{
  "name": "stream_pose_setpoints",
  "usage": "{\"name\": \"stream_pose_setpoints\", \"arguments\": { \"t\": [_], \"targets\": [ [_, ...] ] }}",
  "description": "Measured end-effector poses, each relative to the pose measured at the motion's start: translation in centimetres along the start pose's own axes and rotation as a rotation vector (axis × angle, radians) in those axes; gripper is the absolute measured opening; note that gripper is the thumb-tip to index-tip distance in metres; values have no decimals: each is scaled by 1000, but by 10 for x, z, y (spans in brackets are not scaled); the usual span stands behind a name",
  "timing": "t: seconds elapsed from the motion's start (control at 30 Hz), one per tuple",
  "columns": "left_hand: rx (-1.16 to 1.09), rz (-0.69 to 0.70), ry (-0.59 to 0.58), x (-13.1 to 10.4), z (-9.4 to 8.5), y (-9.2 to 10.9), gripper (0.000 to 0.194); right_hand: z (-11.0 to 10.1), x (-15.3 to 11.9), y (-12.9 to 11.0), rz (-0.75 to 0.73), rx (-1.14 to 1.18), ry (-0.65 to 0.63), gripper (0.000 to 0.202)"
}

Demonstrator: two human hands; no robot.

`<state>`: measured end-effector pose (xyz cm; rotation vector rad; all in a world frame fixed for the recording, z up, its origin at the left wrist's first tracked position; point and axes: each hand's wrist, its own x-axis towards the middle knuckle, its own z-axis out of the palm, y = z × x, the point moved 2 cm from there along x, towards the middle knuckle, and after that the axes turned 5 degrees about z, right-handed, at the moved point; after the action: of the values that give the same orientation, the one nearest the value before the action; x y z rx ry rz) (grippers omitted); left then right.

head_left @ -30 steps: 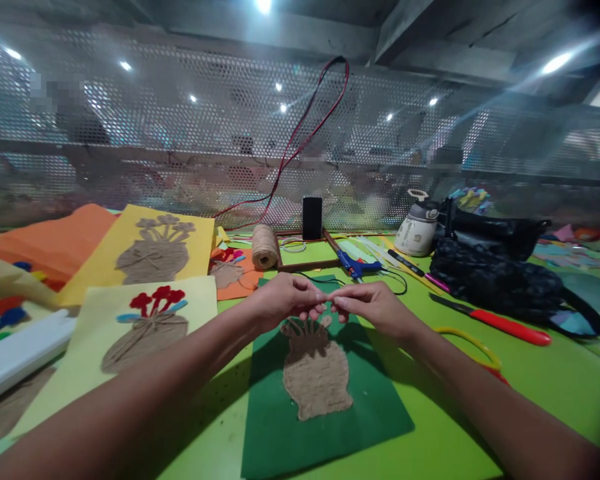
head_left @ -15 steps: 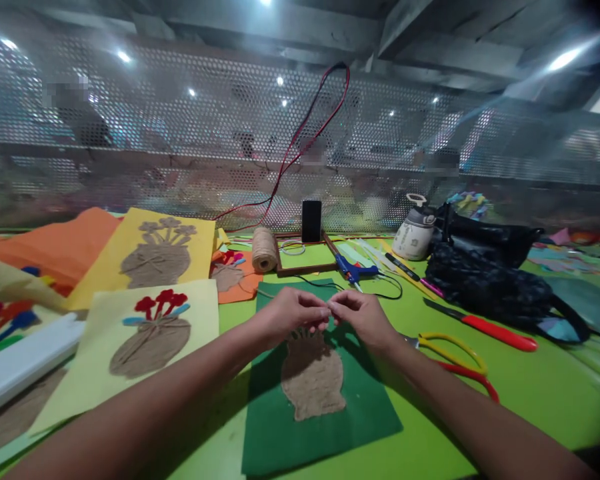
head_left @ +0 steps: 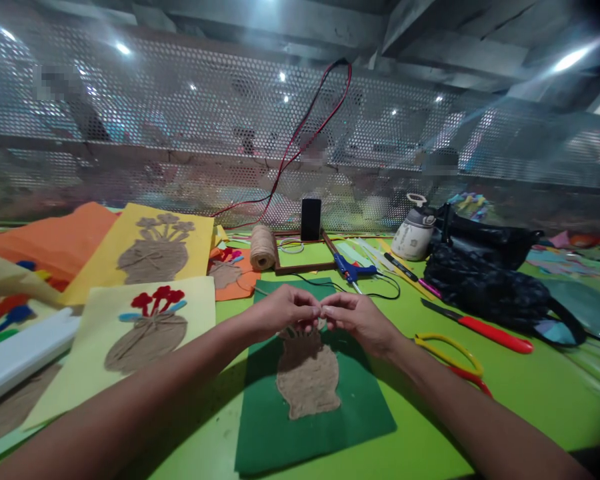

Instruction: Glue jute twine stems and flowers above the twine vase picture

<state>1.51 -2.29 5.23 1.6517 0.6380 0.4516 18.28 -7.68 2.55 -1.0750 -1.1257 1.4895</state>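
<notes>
My left hand (head_left: pixel 286 311) and my right hand (head_left: pixel 359 321) meet fingertip to fingertip above a dark green sheet (head_left: pixel 360 420). Both are closed in a pinch; whatever sits between the fingers is too small to make out. On the sheet below lies a brown vase-shaped cutout (head_left: pixel 309 380) with a rough, fibrous look. Its upper end, where thin stem-like pieces show, is partly hidden by my hands and their shadow. A short cord-like strand (head_left: pixel 261 291) shows just behind my left wrist.
A blue glue gun (head_left: pixel 351 269), a twine spool (head_left: pixel 263 248) and a propped phone (head_left: pixel 311 220) stand behind. Scissors (head_left: pixel 453 353), a red-handled knife (head_left: pixel 495 333) and a black bag (head_left: pixel 480 287) lie right. Finished-looking vase pictures (head_left: pixel 200 313) lie left.
Both hands have shifted slightly left and stay pinched together. The whole view has also moved a little, so the objects appear slightly further left.
</notes>
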Motion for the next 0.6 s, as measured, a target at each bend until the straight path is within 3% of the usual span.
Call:
{"name": "stream_pose_setpoints", "arguments": {
  "t": [0.17,0.3,0.6],
  "targets": [
    [12,43,-35,-2,5,7,37,1,0,0,-4,1,17,30],
    [36,17,13,-2,6,4,39,3,1,1,-28,-32,58,31],
    [9,-97,143,3,10,-7,14,5,3,6,-63,-67,113,30]
  ]
}}
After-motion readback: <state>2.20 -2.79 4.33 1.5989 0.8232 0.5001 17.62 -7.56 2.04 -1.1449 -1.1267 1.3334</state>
